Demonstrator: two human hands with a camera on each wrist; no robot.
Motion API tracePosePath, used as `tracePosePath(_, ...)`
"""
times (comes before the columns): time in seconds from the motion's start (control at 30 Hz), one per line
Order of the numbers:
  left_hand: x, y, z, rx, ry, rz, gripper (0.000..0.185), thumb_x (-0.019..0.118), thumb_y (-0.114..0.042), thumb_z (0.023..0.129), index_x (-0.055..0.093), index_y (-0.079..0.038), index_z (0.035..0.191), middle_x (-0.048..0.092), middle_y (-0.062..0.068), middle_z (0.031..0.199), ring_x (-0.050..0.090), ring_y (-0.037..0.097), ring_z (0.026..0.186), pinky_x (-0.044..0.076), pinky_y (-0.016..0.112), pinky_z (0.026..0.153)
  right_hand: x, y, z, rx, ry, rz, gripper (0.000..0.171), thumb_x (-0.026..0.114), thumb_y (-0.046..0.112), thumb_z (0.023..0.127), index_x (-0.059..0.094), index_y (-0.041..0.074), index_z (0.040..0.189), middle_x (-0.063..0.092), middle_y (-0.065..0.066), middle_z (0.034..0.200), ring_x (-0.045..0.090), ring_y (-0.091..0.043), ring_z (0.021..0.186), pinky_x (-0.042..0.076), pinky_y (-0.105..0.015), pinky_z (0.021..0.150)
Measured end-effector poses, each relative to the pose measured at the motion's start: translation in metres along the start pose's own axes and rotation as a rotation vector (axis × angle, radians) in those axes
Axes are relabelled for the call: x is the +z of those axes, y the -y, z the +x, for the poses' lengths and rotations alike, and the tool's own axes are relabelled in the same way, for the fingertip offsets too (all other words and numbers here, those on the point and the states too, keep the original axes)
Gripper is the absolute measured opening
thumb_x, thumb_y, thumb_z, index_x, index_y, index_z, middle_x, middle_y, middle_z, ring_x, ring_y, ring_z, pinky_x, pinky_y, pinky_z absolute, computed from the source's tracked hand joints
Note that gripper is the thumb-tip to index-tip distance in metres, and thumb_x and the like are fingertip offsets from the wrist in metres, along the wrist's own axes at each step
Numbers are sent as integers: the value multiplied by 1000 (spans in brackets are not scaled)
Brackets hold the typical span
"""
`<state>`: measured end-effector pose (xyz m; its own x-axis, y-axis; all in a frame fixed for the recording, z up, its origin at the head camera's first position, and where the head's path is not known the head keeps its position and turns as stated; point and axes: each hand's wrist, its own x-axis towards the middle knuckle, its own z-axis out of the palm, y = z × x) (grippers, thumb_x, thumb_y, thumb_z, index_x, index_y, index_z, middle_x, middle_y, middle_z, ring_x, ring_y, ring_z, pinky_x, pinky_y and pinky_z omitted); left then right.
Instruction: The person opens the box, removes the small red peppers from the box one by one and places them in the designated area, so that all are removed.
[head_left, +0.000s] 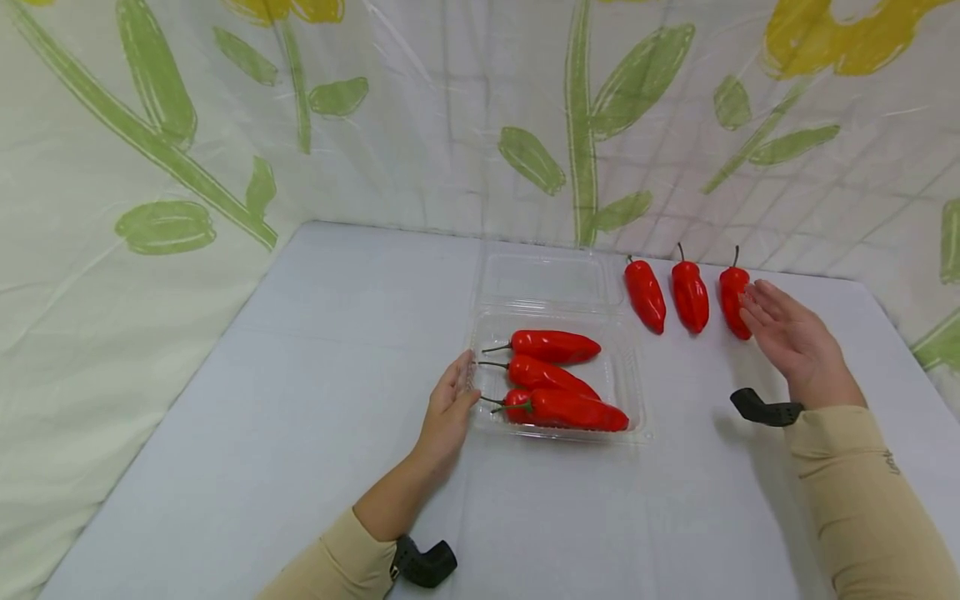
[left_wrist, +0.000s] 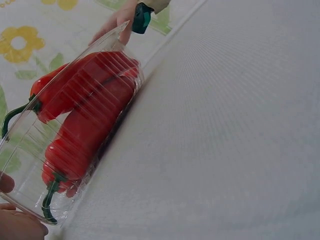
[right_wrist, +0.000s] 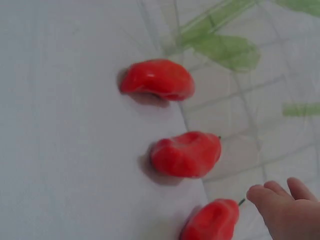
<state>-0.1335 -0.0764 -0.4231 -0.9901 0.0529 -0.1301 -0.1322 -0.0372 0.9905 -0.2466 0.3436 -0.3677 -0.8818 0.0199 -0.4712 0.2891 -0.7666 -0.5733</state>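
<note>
1. Four red peppers, as far as we can count, already lie in the clear plastic box [head_left: 633, 392] at the middle of the table [head_left: 300, 400]: one at the back [head_left: 555, 345], one in the middle [head_left: 547, 375], and a front one [head_left: 577, 410] with what looks like a fourth tucked by its stem end. The box's lid [head_left: 551, 279] is folded back, flat and open.
2. We judge the packing a little past halfway, with three peppers left outside and the lid not yet closed.
3. Our left hand [head_left: 448, 412] rests against the left edge of the box, fingers nearly straight and relaxed, steadying it and gripping nothing.
4. Right of the box, the three loose peppers lie in a row near the back of the table: the left pepper [head_left: 646, 294], the middle pepper [head_left: 690, 295] and the right pepper [head_left: 733, 302], well apart from the box.
5. Our right hand [head_left: 791, 340] is spread, fingers straight and together, its fingertips [right_wrist: 280, 207] just beside the right pepper. We cannot tell whether they touch it, and the hand holds nothing.
</note>
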Motion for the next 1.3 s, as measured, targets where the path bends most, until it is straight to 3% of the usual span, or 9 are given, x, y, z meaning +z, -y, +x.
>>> tracePosePath(0.13, 1, 0, 1, 7, 1, -6, 53, 37, -2, 95, 24, -5, 146, 23, 8, 155, 17, 23, 144, 19, 41, 116, 11, -9, -7, 3, 68, -90, 35, 64, 14, 86, 57, 25, 119, 59, 10, 115, 18, -2, 139, 12, -16, 115)
tracePosePath(0.3, 3, 1, 1, 0, 5, -13, 53, 37, -2, 95, 24, -5, 146, 23, 7, 155, 17, 22, 144, 19, 40, 116, 24, -22, -15, -9, 122, -243, 39, 60, 18, 88, 49, 28, 125, 40, 14, 139, 13, -5, 142, 11, -19, 117)
tracePosePath(0.4, 3, 2, 1, 9, 9, -15, 54, 37, -1, 94, 25, -5, 146, 24, 8, 155, 17, 22, 145, 19, 40, 116, 31, -30, -21, -10, 156, -280, 35, 59, 18, 89, 50, 26, 122, 36, 14, 142, 13, -6, 143, 15, -20, 116)
tracePosePath(0.47, 2, 2, 2, 27, 2, -15, 54, 36, 1, 93, 26, -2, 145, 24, 10, 154, 17, 23, 144, 18, 40, 116, 36, -36, -25, -9, 202, -273, 30, 57, 16, 90, 56, 22, 119, 46, 12, 136, 19, -8, 141, 22, -20, 113)
tracePosePath(0.6, -1, 3, 2, 53, -21, -19, 54, 36, 4, 91, 27, 1, 144, 26, 13, 153, 17, 26, 144, 17, 41, 117, 48, -48, -31, -26, 328, -301, 25, 53, 11, 92, 63, 16, 114, 64, 6, 117, 47, -9, 123, 42, -21, 101)
tracePosePath(0.7, -4, 3, 2, 53, -18, -23, 54, 35, 4, 91, 26, 1, 144, 25, 13, 154, 17, 26, 144, 17, 42, 117, 57, -56, -35, -38, 406, -339, 27, 50, 9, 93, 62, 13, 116, 65, 4, 116, 58, -10, 109, 49, -21, 92)
tracePosePath(0.77, -4, 3, 2, 53, -8, -24, 54, 35, 4, 91, 26, 0, 144, 24, 13, 154, 16, 26, 144, 17, 42, 117, 61, -61, -38, -34, 433, -353, 28, 49, 8, 94, 61, 12, 119, 64, 3, 118, 58, -11, 110, 50, -21, 90)
tracePosePath(1.07, -2, 3, 2, 45, 4, -28, 54, 35, 3, 92, 25, 0, 145, 24, 12, 154, 16, 25, 145, 16, 41, 117, 74, -81, -51, -5, 481, -432, 33, 47, 7, 95, 55, 11, 126, 61, 3, 121, 59, -9, 110, 50, -20, 91)
tracePosePath(1.3, -1, 3, 3, 38, 7, -27, 54, 36, 3, 92, 26, -1, 145, 24, 12, 154, 15, 24, 145, 16, 41, 117, 83, -99, -61, 10, 526, -637, 47, 48, 9, 95, 36, 7, 140, 61, 7, 121, 59, -4, 109, 48, -17, 92)
